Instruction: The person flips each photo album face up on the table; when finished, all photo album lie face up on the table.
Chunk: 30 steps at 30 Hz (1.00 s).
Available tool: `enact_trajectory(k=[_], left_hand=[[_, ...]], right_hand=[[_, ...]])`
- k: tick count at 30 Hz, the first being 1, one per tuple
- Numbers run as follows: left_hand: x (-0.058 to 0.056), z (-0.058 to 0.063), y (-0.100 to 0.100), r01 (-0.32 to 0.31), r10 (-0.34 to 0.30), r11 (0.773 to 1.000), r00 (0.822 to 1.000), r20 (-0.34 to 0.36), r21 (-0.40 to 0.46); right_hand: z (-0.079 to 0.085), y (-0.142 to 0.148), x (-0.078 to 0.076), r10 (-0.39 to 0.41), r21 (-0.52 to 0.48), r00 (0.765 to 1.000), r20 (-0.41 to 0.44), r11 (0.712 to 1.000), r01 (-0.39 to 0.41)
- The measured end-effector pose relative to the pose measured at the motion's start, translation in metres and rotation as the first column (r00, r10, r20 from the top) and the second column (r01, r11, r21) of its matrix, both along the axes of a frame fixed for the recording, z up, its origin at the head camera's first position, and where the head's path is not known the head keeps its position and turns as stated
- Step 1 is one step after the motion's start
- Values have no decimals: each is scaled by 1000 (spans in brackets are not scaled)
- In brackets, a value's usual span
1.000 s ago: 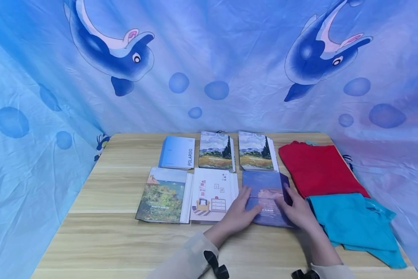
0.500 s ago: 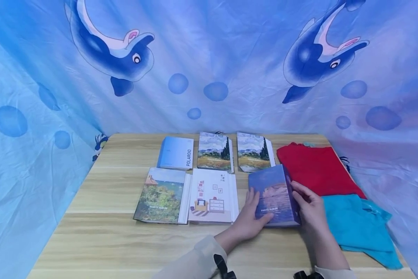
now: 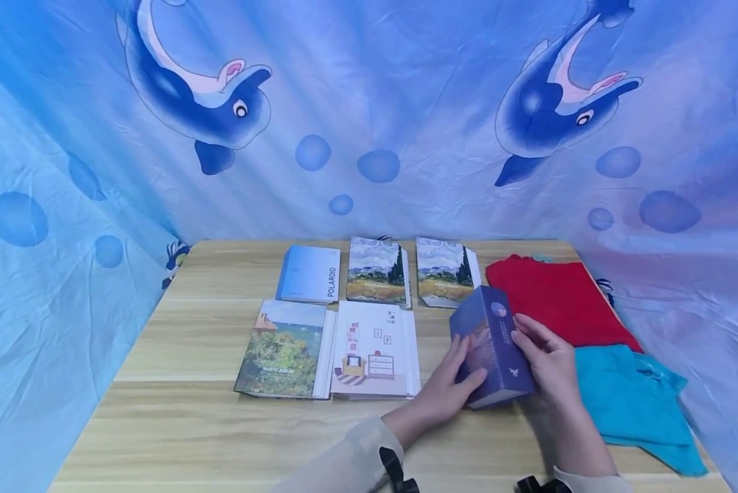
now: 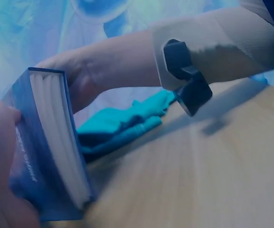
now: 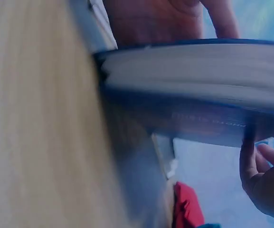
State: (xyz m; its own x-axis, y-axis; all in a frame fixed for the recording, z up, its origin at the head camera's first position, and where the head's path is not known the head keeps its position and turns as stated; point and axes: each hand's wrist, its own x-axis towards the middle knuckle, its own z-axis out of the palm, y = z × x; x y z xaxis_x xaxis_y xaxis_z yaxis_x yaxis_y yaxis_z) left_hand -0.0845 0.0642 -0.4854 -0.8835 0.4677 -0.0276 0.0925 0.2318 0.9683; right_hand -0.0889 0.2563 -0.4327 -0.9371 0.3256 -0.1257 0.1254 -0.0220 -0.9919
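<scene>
A thick dark-blue photo album (image 3: pixel 489 349) with a pink and purple picture cover stands tilted at the right of the front row, its spine facing up and right. My left hand (image 3: pixel 446 390) holds it from the left, with thumb and fingers on the front cover. From the right, my right hand (image 3: pixel 548 356) grips it by the spine and back cover side. In the left wrist view the white page edges of the album (image 4: pixel 56 133) show between its covers, the right arm behind. The right wrist view shows the same page block close up.
Left of it lie a white album (image 3: pixel 375 349) with a room drawing and a green landscape album (image 3: pixel 283 349). Behind are a blue Polaroid album (image 3: pixel 310 274) and two matching landscape albums (image 3: pixel 375 274). Folded red cloth (image 3: pixel 560 301) and teal cloth (image 3: pixel 628 397) lie at right.
The purple-blue album has shifted right and turned up from lying flat, so its spine now faces the head camera. Both hands have moved right with it.
</scene>
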Motion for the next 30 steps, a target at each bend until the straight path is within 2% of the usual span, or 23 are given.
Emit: enact_trajectory(k=[3, 6, 10, 13, 16, 18, 21, 23, 26, 28, 30], left_hand=[[-3, 9, -2, -1, -2, 994, 1000, 26, 107], [-5, 17, -5, -24, 15, 984, 999, 49, 174], [-6, 22, -10, -52, 37, 980, 996, 80, 192], [-7, 23, -14, -62, 39, 970, 994, 101, 236], [-8, 24, -21, -80, 66, 956, 996, 59, 281], [-8, 24, -26, -73, 82, 955, 996, -21, 289], [-8, 25, -34, -62, 99, 965, 986, -136, 254], [-8, 26, -38, -38, 82, 972, 980, -181, 232], [-9, 25, -40, -28, 70, 978, 978, -195, 209], [-10, 23, -41, -45, 80, 979, 982, -173, 197], [-10, 21, -42, -78, 104, 981, 984, -143, 175]], right_hand=[[4, -6, 0, 48, 38, 999, -20, 998, -47], [7, -12, 0, 71, 62, 997, -24, 996, -69], [6, -20, 0, 50, 48, 998, -40, 998, -49], [4, -25, -1, 71, 38, 996, -56, 997, -69], [-1, -26, -3, 144, -54, 987, -65, 988, -148], [-6, -25, -5, 200, -98, 980, -20, 975, -201], [-15, -22, -9, 273, -115, 954, 123, 959, -260], [-21, -20, -11, 333, -79, 918, 217, 943, -324], [-29, -19, -15, 407, -54, 873, 270, 911, -408], [-33, -19, -17, 432, -36, 862, 266, 898, -439], [-35, -19, -17, 431, -25, 864, 261, 897, -441]])
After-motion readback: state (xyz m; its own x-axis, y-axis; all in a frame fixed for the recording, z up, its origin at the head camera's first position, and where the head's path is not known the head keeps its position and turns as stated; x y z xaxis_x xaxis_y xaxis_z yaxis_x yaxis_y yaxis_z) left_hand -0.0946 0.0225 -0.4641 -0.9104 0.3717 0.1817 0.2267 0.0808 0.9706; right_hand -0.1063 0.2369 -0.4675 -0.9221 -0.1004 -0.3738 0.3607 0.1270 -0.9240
